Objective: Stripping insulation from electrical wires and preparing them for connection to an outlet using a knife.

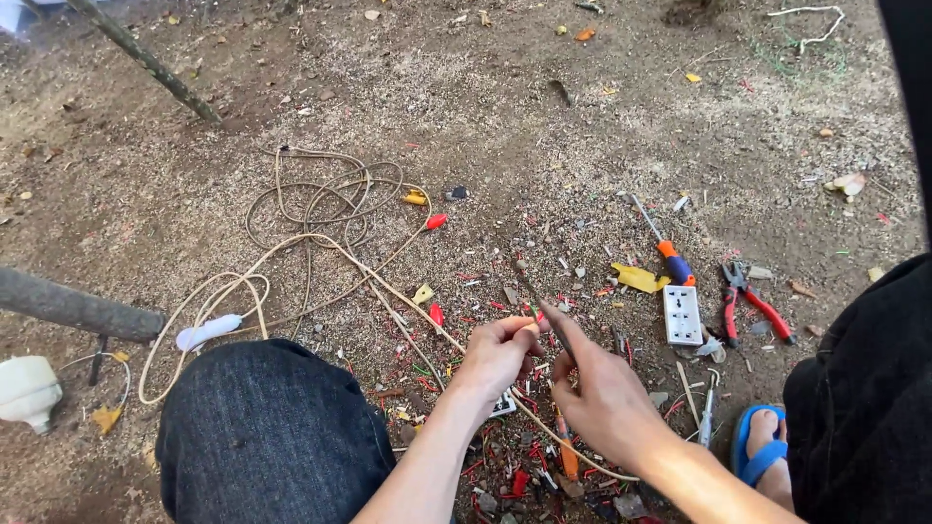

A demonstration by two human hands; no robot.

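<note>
Head view, frame centre: left hand (497,354) and right hand (602,393) pinch a thin dark wire end (532,291), apparently twisting it; beige cable (320,252) coiled upper left.

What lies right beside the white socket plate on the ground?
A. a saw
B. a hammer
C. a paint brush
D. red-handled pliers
D: the red-handled pliers lie just to the right of the white socket plate, on the dirt ground.

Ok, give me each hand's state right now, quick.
Left hand: closed, pinching a thin wire end.
Right hand: fingers pinched on the same wire, forefinger extended.
</note>
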